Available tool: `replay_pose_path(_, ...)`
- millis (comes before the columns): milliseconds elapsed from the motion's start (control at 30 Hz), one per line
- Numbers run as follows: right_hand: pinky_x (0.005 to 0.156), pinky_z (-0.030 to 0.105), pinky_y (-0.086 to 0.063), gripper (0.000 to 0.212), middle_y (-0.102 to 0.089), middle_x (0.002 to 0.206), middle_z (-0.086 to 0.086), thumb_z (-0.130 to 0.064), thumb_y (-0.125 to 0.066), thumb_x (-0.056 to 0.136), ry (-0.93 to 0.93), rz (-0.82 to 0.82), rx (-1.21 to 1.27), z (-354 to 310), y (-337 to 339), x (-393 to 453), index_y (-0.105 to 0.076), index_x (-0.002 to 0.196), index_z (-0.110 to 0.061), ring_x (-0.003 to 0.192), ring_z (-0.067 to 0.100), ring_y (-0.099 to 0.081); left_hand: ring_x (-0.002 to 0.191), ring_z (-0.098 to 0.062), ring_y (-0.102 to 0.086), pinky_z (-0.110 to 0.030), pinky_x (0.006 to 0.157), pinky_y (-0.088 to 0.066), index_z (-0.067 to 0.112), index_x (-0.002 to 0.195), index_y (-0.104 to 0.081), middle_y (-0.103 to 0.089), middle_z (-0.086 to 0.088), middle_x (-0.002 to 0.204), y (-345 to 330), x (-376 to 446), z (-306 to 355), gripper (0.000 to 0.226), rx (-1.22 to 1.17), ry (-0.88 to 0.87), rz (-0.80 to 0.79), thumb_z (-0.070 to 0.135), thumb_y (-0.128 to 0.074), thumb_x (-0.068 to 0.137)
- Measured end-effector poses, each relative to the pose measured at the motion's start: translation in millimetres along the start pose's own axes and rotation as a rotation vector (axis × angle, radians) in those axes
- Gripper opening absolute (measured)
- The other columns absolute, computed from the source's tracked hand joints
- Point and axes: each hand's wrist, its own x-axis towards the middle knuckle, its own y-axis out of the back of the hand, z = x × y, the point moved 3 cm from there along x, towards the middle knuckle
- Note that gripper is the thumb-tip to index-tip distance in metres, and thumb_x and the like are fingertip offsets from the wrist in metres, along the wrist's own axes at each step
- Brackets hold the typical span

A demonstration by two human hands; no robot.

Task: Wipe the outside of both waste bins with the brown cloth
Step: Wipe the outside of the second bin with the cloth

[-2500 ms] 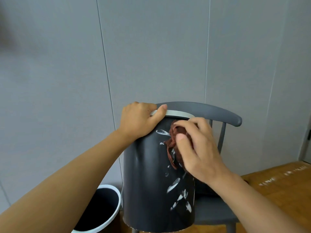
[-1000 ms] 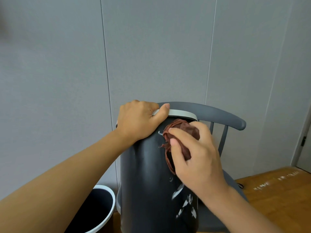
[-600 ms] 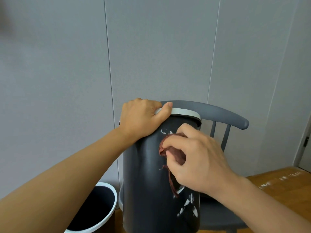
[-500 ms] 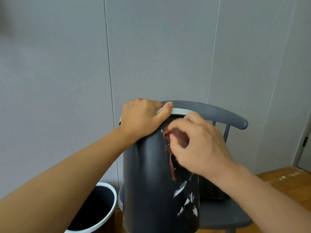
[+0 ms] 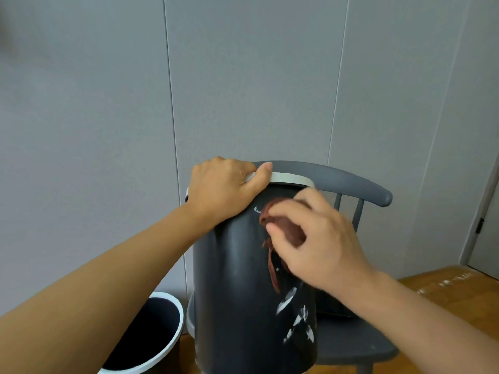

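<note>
Head camera: A dark grey waste bin [image 5: 237,279] is seen standing on the seat of a grey chair [image 5: 351,344] set against a panelled grey wall [image 5: 243,76]. The bin's pale rim [image 5: 290,178] is gripped from above by the left hand [image 5: 221,190], its fingers curled over the far edge and the thumb laid along the rim. A bunched brown cloth [image 5: 283,228] is pinched in the closed fingers of the right hand [image 5: 318,244] and pressed against the upper part of the bin's outer wall, just below the rim; a thin strip of the cloth is left hanging down the side. The right hand is slightly blurred. White smears [image 5: 297,317] are visible lower on the same wall, beneath the cloth.

A second waste bin [image 5: 151,336], dark inside with a white rim, is placed on the floor at the lower left, just beside the chair and below the left forearm. A wooden floor [image 5: 445,287] is shown at the right, and part of a door frame [image 5: 483,217] is caught at the far right edge.
</note>
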Motion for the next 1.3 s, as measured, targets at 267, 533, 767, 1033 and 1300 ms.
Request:
replay_pose_path(267,0.07,0.038,-0.058,0.019,-0.057,0.098,-0.011,-0.036,-0.077,0.087,-0.091,0.097,0.035,10.7,0.5,17.8,-0.075,0.106,-0.039,0.082,0.016,-0.064,0.046,-0.02,-0.037,-0.03,0.048,-0.025,0.012,0.054,-0.037,-0.033,-0.003,0.043,-0.7,0.9,2.7,0.067,0.004,-0.007,0.002,0.069,-0.025,0.089)
replay_pose_path(533,0.059,0.034,-0.054,0.017,-0.054,0.094,-0.01,-0.039,-0.069,0.087,0.093,-0.11,0.016,-3.8,1.0,-6.8,-0.074,0.103,-0.04,0.072,0.014,-0.058,0.047,-0.018,-0.036,-0.032,0.05,-0.023,0.012,0.054,-0.032,-0.032,-0.003,0.044,0.7,2.8,-1.1,0.065,-0.01,0.051,-0.028,0.064,-0.036,0.094)
replay_pose_path(767,0.062,0.033,-0.051,0.016,-0.054,0.094,-0.005,-0.039,-0.068,0.09,0.11,-0.076,-0.078,-12.1,-1.9,23.3,-0.075,0.104,-0.037,0.077,0.022,-0.062,0.051,-0.022,-0.045,-0.034,0.052,-0.035,0.013,0.057,-0.045,-0.042,-0.001,0.045,-1.4,4.0,1.2,0.066,-0.017,0.021,-0.057,0.065,-0.03,0.093)
replay_pose_path(1033,0.064,0.035,-0.055,0.018,-0.058,0.095,-0.009,-0.045,-0.065,0.089,0.04,-0.023,-0.045,-1.7,0.8,26.4,-0.075,0.104,-0.042,0.078,0.019,-0.064,0.048,-0.017,-0.042,-0.031,0.05,-0.029,0.012,0.056,-0.046,-0.04,0.0,0.044,-0.1,4.7,7.4,0.066,-0.017,-0.017,-0.048,0.059,-0.036,0.101)
replay_pose_path(1300,0.056,0.035,-0.053,0.015,-0.052,0.088,-0.012,-0.041,-0.064,0.085,0.188,-0.293,0.009,-16.0,-0.2,-9.4,-0.073,0.097,-0.041,0.069,0.012,-0.056,0.047,-0.019,-0.036,-0.032,0.053,-0.026,0.015,0.053,-0.029,-0.033,-0.001,0.043,2.8,0.2,-1.8,0.065,-0.036,0.024,-0.041,0.057,-0.04,0.101)
